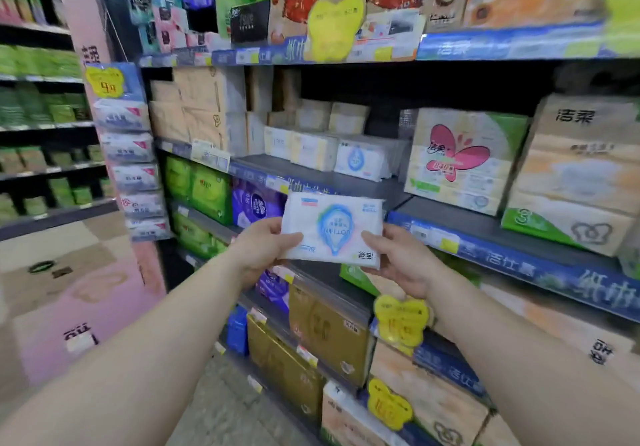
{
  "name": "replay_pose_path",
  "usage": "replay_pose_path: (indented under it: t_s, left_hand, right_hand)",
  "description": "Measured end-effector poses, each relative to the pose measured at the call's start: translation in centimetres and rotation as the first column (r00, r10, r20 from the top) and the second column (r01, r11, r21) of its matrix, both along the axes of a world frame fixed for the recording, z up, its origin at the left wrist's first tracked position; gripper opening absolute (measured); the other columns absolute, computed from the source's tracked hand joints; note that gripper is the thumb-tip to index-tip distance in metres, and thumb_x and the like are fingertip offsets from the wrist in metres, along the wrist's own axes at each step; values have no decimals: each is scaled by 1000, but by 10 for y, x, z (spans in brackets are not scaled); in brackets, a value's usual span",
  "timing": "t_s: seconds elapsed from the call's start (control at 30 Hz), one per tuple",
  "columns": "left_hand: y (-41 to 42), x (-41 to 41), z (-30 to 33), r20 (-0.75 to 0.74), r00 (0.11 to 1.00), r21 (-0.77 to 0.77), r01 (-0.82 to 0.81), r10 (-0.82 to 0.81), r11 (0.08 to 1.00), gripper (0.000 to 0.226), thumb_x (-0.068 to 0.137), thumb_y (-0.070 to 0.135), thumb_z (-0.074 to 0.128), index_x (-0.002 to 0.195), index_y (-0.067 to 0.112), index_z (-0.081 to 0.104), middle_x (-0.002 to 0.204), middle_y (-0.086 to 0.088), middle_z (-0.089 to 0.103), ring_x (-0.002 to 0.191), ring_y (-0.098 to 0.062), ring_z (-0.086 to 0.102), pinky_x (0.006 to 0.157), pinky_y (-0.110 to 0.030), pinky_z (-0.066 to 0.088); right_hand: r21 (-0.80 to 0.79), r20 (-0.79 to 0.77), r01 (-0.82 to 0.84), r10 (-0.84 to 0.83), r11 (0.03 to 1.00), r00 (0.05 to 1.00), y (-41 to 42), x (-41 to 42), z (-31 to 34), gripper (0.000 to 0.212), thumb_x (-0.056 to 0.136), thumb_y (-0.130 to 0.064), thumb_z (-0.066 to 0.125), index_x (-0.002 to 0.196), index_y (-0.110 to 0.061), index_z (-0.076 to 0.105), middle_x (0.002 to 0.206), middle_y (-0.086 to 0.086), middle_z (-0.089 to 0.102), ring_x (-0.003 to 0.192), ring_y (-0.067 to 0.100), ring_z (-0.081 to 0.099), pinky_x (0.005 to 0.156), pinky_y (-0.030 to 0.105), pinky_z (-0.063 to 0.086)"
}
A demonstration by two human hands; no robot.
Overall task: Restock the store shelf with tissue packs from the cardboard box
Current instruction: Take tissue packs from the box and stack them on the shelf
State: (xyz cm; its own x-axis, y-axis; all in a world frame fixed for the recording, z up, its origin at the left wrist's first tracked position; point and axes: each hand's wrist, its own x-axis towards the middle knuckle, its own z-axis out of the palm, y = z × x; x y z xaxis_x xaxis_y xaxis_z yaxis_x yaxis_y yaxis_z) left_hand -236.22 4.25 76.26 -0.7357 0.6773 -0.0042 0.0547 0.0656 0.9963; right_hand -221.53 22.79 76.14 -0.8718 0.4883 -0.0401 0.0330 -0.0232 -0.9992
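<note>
I hold a white tissue pack [332, 229] with a blue drop-shaped logo in front of the shelves, at about waist height. My left hand [265, 248] grips its left edge, thumb on the front. My right hand [398, 258] grips its right edge the same way. Just above and behind it, a matching white pack [360, 161] with the same blue logo stands on the grey shelf [311, 175]. Bare grey shelf surface lies in front of that pack. The cardboard box is out of view.
Beige and yellow tissue packs [301, 146] stand left of the matching pack. A large pack with a pink butterfly [460, 158] sits to its right. Green and purple packs [214, 192] fill the shelf below. Packs hang on a pink end panel [133, 154] at the left.
</note>
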Motion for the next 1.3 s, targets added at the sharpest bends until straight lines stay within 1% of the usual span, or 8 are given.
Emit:
replay_pose_path:
  t_s: [0.13,0.2,0.53,0.63,0.8,1.07,1.2,1.3]
  left_hand:
    - [33,-76,24,-72,997,13,4,-4,1000,24,89,9,64,113,9,64,110,-10,71,96,-24,68,86,-39,54]
    - [48,-115,38,-106,994,16,1,1,1000,25,88,8,65,113,11,63,110,-9,71,94,-23,69,77,-33,56]
    - [161,-245,71,-237,952,-9,195,-192,981,24,88,3,64,111,7,64,107,-9,71,97,-25,67,87,-37,53]
    - [201,-274,67,-266,921,-46,285,-287,957,27,87,4,64,114,6,62,104,-6,70,89,-19,67,76,-25,55]
    - [246,-313,48,-207,880,-55,425,-426,904,30,84,1,68,112,10,60,112,-9,69,101,-23,67,92,-39,54]
    - [265,-337,24,-259,782,-152,546,-566,824,34,83,3,70,111,14,55,111,-3,68,97,-15,66,85,-31,55]
    - [264,-328,37,-372,790,-97,488,-487,867,64,79,7,74,134,18,42,112,3,60,93,-7,60,80,-23,50]
    - [266,-322,63,-694,686,26,326,-218,945,87,75,21,78,147,25,30,133,-1,45,119,-14,46,100,-25,38]
  right_hand:
    - [95,-54,30,-25,995,998,37,-74,24,25,94,-17,58,119,-15,56,107,3,71,87,16,71,67,29,57]
    - [128,-64,25,-17,991,998,52,-111,35,21,94,-14,59,114,-19,55,103,1,71,80,13,71,57,23,55]
    - [235,-104,289,-272,928,957,128,-210,50,38,90,-14,63,125,-17,48,108,9,71,96,24,70,92,46,53]
    - [228,-135,394,-372,890,918,140,-222,51,37,91,-10,62,125,-16,51,109,7,71,95,20,70,90,41,54]
    - [313,-93,511,-509,801,856,153,-236,40,33,89,-12,66,122,-14,59,116,4,70,102,20,68,94,40,53]
    - [565,148,374,-536,736,831,149,-246,23,48,82,-18,73,126,-23,55,123,-11,63,111,7,60,99,25,45]
    - [468,111,459,-566,755,817,154,-245,21,46,78,-14,76,120,-18,60,114,-7,70,104,10,66,97,34,50]
    - [317,-86,639,-649,701,756,158,-250,39,26,79,-3,71,100,-16,63,98,0,72,94,20,66,87,31,50]
